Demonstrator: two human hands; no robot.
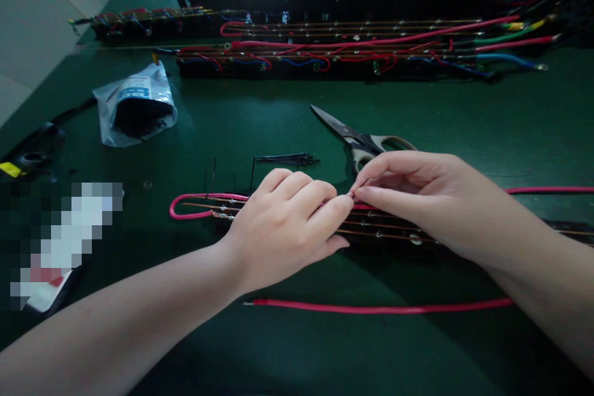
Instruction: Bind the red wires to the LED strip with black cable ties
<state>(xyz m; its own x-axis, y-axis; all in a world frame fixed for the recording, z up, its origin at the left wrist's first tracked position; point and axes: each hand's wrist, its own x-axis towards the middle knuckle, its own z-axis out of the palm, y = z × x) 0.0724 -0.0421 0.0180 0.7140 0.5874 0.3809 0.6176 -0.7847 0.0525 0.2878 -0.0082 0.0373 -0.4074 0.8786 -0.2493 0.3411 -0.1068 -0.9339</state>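
Note:
My left hand (288, 216) lies over a long black strip with copper wires (399, 234), its fingers curled round it and the red cable. Beside its index fingertip, my right hand (408, 192) pinches a thin dark strand that looks like a cable tie; the fingertips hide most of it. A red cable (183, 199) bends in a loop at the strip's left end. Two black cable ties stand upright along the strip, one of them a tie (253, 172) near my left knuckles. Just behind my hands is a small bundle of black cable ties (288, 159).
Scissors (346, 130) lie behind my right hand, blades pointing left. An open plastic bag (104, 114) of black ties sits at the left. Wired strips (278, 62) span the back of the green table (241, 105). Another red cable (371, 309) lies in front. A blurred-out object (69, 241) is at left.

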